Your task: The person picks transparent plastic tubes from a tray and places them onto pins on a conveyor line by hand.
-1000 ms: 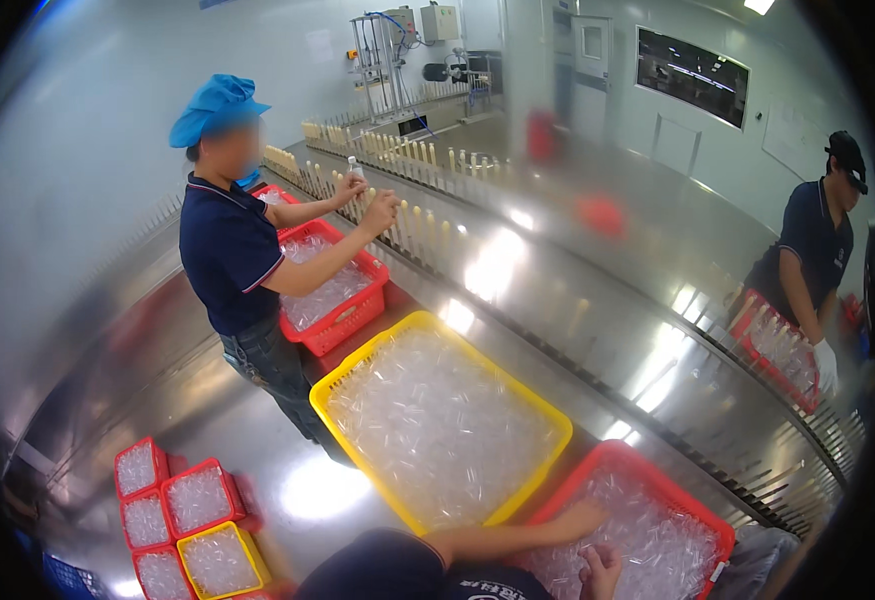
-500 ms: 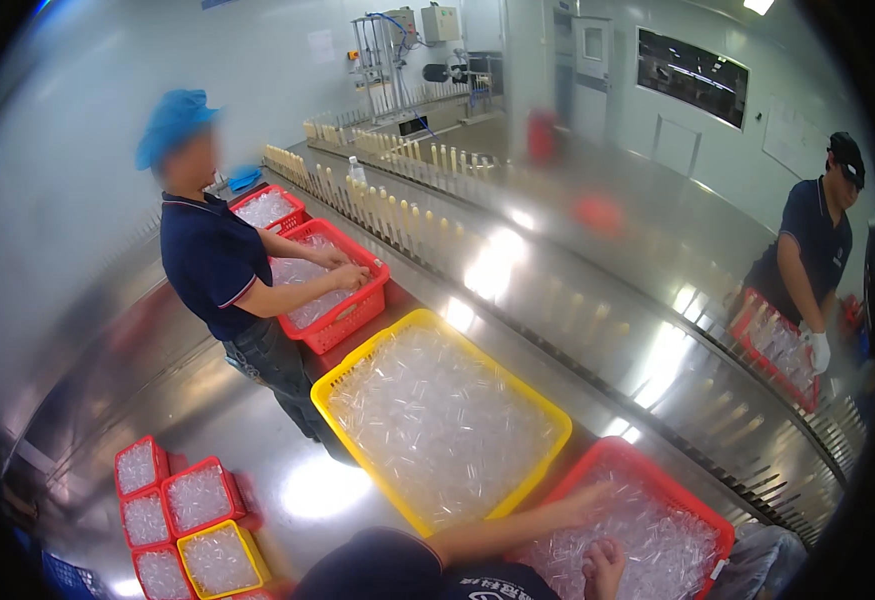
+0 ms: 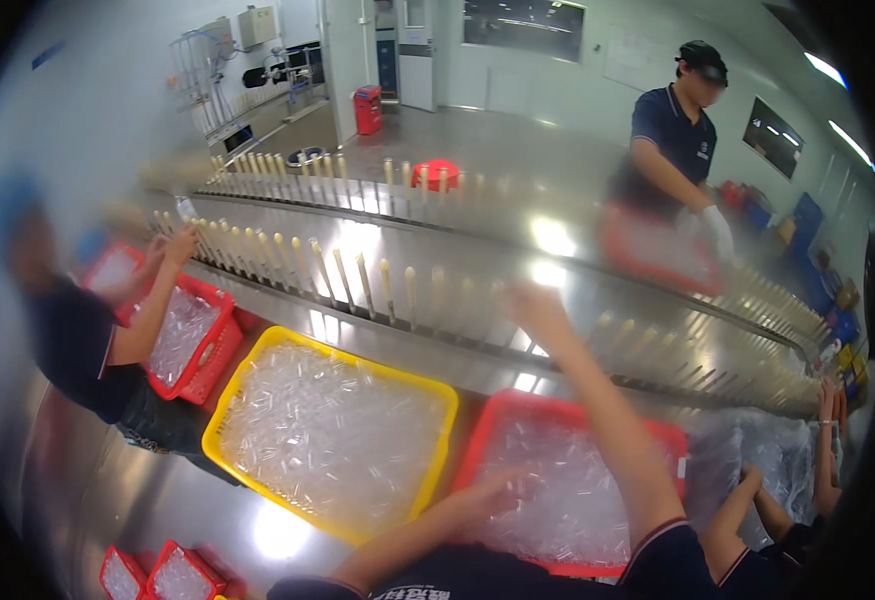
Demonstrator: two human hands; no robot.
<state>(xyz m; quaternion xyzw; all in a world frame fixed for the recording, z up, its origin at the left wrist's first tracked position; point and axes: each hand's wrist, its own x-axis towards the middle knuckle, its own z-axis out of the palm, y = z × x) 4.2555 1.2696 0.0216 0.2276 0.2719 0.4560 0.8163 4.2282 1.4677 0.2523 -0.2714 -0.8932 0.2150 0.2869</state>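
Observation:
A red plastic basket (image 3: 589,500) of small clear plastic tubes stands directly in front of me. My left hand (image 3: 502,490) is over its left part, fingers blurred and partly lost against the tubes. Stretched out past the basket, my right hand (image 3: 537,308) is at the near row of upright pins with cream-coloured tips (image 3: 385,280). Motion smears its fingers, so I cannot make out whether it holds a tube. Left of the red basket, a yellow basket (image 3: 449,425) holds many more clear tubes.
A co-worker in a blue cap (image 3: 67,300) reaches to the pins at left, beside a red basket (image 3: 212,360). Across the metal line, another person (image 3: 672,140) holds a red basket. At lower right, another person's hands (image 3: 752,480) are near a clear plastic bag (image 3: 787,445).
The view has swung to the right. My right hand has gone from the red basket out to the pins, while my left stays over the basket. The co-worker's hands have risen to the pins.

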